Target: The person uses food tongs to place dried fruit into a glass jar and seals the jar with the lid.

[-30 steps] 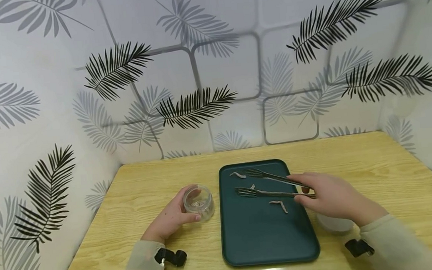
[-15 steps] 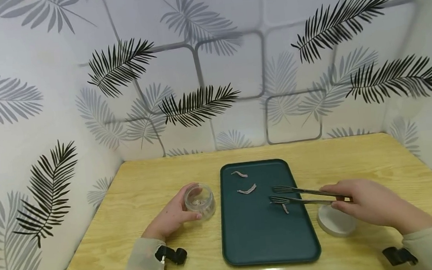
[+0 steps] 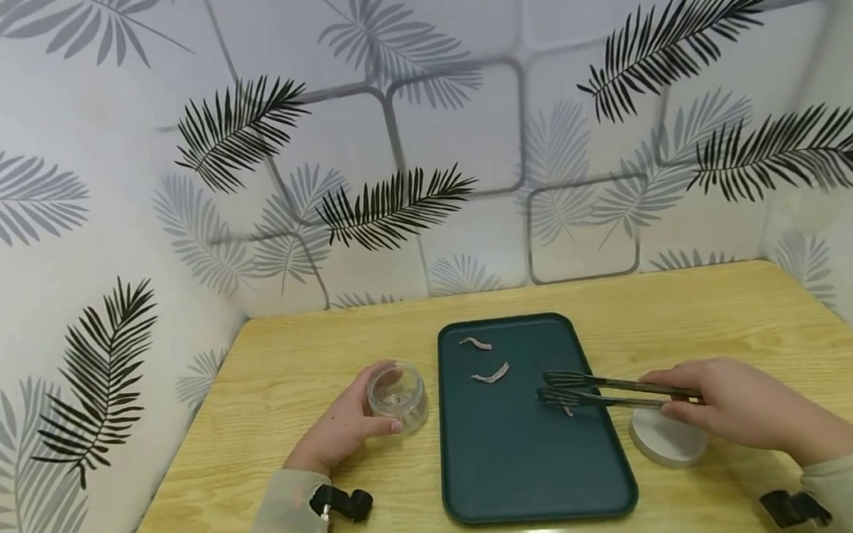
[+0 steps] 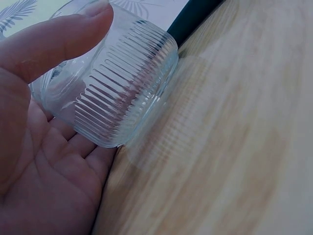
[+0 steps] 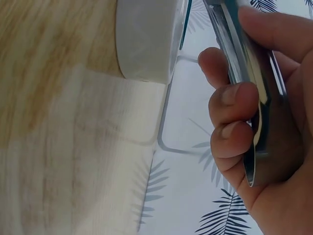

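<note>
My left hand (image 3: 348,423) is wrapped round a ribbed clear glass jar (image 4: 127,81) standing on the table left of the tray. My right hand (image 3: 729,402) grips metal tongs (image 5: 259,98), fingers curled round the handle end. The tongs' slotted tips (image 3: 564,386) hang over the right part of a dark green tray (image 3: 515,475). Beneath them a small piece (image 3: 568,411) is mostly hidden. Two small curved greyish-pink strips lie on the tray, an upper strip (image 3: 476,344) and a lower strip (image 3: 492,374).
A round white lid-like disc (image 3: 667,439) lies right of the tray, just below the tongs and right hand. The wooden table (image 3: 357,337) meets a leaf-patterned wall (image 3: 470,247) at the back and left.
The tongs have moved right and toward me, from the tray's upper strips to the strip at the right. The middle strip came into view. My left hand stays round the jar.
</note>
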Tool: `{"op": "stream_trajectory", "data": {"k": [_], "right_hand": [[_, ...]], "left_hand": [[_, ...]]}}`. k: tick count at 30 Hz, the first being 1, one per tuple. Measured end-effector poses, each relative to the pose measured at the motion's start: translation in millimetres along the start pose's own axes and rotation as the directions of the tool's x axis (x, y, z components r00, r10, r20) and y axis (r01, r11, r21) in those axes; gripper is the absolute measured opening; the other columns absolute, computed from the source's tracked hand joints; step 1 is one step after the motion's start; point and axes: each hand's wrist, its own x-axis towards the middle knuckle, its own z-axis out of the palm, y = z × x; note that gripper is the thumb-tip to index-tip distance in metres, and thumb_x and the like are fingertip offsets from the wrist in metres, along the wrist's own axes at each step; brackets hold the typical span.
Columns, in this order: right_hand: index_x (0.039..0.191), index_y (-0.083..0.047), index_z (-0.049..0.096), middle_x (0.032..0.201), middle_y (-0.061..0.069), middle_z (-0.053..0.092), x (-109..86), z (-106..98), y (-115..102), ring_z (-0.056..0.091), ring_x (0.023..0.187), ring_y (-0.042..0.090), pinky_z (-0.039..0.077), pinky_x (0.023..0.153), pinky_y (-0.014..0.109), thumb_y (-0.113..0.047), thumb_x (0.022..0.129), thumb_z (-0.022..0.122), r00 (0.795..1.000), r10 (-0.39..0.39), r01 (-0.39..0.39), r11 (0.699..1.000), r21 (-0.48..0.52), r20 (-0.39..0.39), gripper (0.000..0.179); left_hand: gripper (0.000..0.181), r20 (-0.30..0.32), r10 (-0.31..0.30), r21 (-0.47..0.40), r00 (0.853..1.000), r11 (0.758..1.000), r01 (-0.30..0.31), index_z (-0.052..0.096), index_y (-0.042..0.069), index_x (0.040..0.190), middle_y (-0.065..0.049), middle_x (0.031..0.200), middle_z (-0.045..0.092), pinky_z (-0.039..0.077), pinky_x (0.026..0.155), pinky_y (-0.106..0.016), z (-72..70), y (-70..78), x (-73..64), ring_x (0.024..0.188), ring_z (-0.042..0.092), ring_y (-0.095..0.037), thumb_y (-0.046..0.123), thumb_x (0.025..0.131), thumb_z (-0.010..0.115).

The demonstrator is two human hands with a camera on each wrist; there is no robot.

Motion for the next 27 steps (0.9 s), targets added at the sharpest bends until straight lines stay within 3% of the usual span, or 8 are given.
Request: {"op": "stream_trajectory", "data": {"k": [6,12,24,27], "right_hand": [[0.135,-0.019,0.068,0.115,-0.007,0.071,-0.3,1.2,1.0,0.065,0.096,0.009,0.051,0.073,0.033,-0.031,0.096,0.071,1.0,0.005,-0.005,1.0,-0.012,-0.001,0.041],[0.132,-0.02,0.07,0.118,-0.002,0.072,0.2,1.8,-1.6,0.069,0.105,0.022,0.055,0.082,0.044,-0.028,0.096,0.071,0.999,-0.013,0.01,0.998,-0.057,-0.041,0.037],[0.128,-0.018,0.072,0.113,-0.004,0.073,4.5,3.0,-4.7,0.071,0.1,0.02,0.056,0.08,0.043,-0.025,0.095,0.073,0.992,-0.07,0.059,0.993,-0.106,-0.104,0.034],[0.128,-0.019,0.073,0.112,-0.005,0.074,5.9,3.1,-6.5,0.071,0.098,0.019,0.056,0.079,0.043,-0.025,0.094,0.073,0.988,-0.09,0.075,0.99,-0.12,-0.128,0.034]], "left_hand": [[0.092,-0.007,0.004,0.019,1.0,1.0,-0.004,0.027,0.021,0.159,-0.005,0.159,0.037,0.037,0.104,-0.027,-0.1,1.2,-0.6,0.142,0.04,-0.027,0.012,0.086,0.082],[0.093,-0.006,0.011,0.023,1.0,1.0,-0.011,0.026,0.019,0.16,-0.006,0.16,0.036,0.037,0.103,-0.023,0.8,0.9,-1.2,0.141,0.04,-0.027,0.012,0.086,0.082],[0.092,0.004,0.011,0.014,1.0,1.0,-0.011,0.025,0.017,0.16,-0.007,0.16,0.036,0.036,0.105,-0.026,-0.6,-2.2,-0.9,0.143,0.037,-0.027,0.011,0.087,0.081],[0.092,0.002,0.007,0.014,1.0,1.0,-0.007,0.026,0.018,0.16,-0.006,0.16,0.036,0.035,0.108,-0.033,-0.4,-1.4,-1.0,0.143,0.037,-0.027,0.011,0.087,0.081]]}}
